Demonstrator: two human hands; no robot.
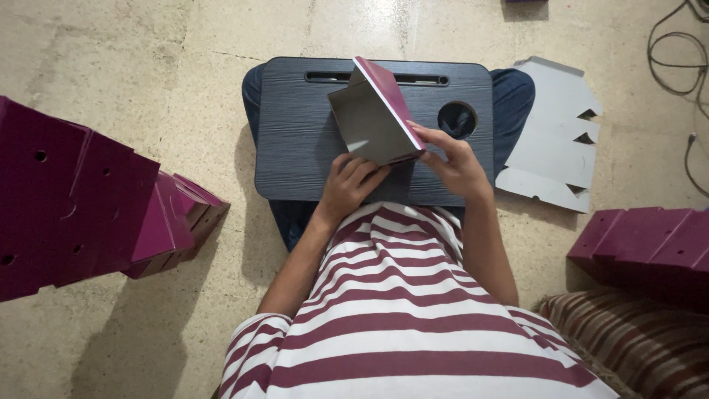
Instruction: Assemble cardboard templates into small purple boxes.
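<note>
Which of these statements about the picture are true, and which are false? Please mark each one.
1. Both hands hold the folded cardboard piece. True: the left hand and the right hand grip it.
2. The lap desk is white. False: it is dark grey.
3. A flat grey cardboard sheet lies on the floor to the person's right. True.
4. The stacked boxes at the left are green. False: they are magenta.
5. The person wears a plain black shirt. False: the shirt is striped white and maroon.
</note>
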